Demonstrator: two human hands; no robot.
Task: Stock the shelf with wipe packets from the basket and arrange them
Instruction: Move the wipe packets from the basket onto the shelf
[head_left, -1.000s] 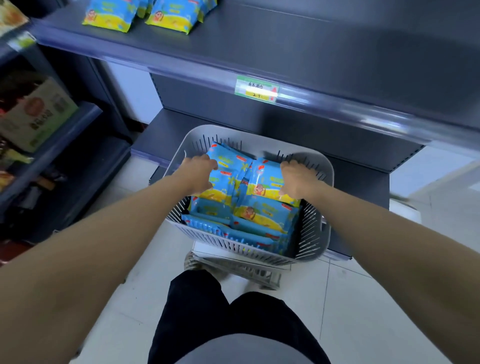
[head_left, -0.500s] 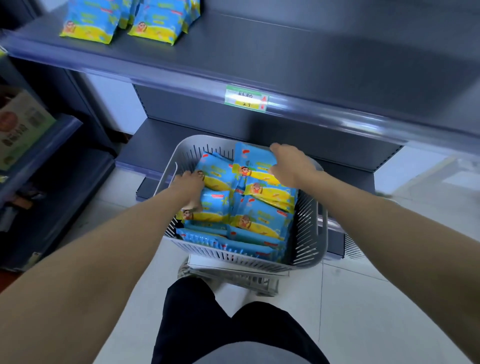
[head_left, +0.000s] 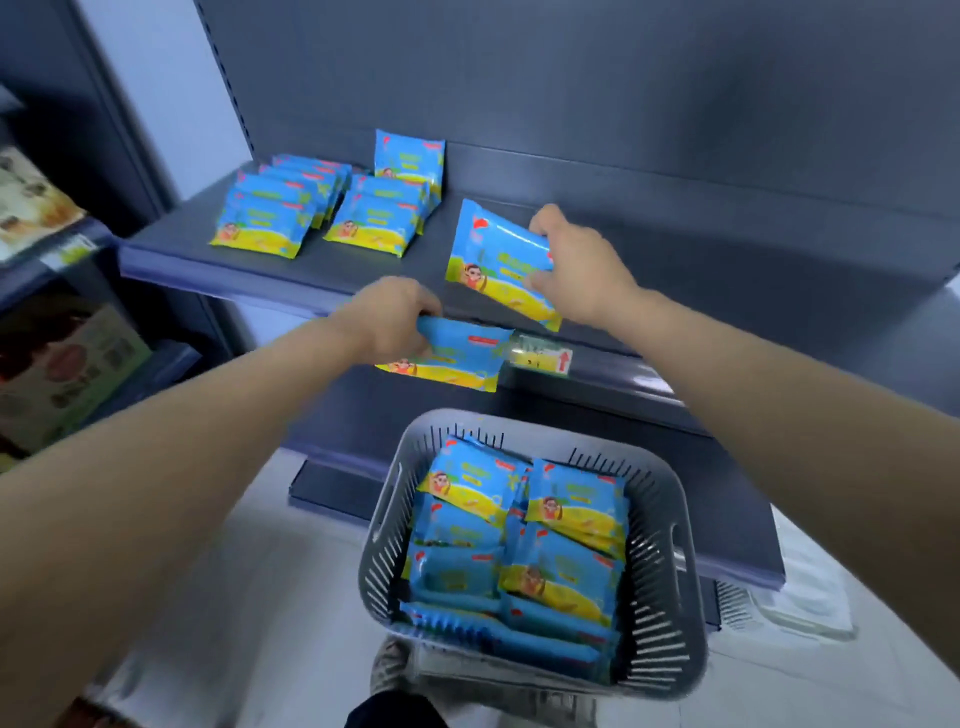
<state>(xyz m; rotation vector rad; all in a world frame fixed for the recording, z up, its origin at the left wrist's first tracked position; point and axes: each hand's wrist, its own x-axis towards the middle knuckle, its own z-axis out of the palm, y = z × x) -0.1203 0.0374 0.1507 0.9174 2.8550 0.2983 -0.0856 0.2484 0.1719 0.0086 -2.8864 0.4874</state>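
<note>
My right hand (head_left: 582, 265) grips a blue-and-yellow wipe packet (head_left: 493, 262) held tilted just above the dark shelf (head_left: 701, 244). My left hand (head_left: 389, 312) holds a second wipe packet (head_left: 452, 356) lower down, in front of the shelf's front edge. A grey slatted basket (head_left: 670, 571) below holds several more wipe packets (head_left: 519, 545). On the shelf's left part lie two rows of packets (head_left: 270, 213), the second row (head_left: 379, 218) beside the first, with one packet upright (head_left: 410, 163) against the back panel.
A price label (head_left: 540, 356) sits on the shelf's front rail. The shelf to the right of my hands is bare. Boxed goods (head_left: 62, 374) fill a neighbouring rack at the left. A lower shelf (head_left: 727, 519) runs behind the basket, above pale floor tiles.
Both hands have lifted out of the basket, each with a packet, up to the shelf. My view has tilted upward, so the shelf top and back panel now show.
</note>
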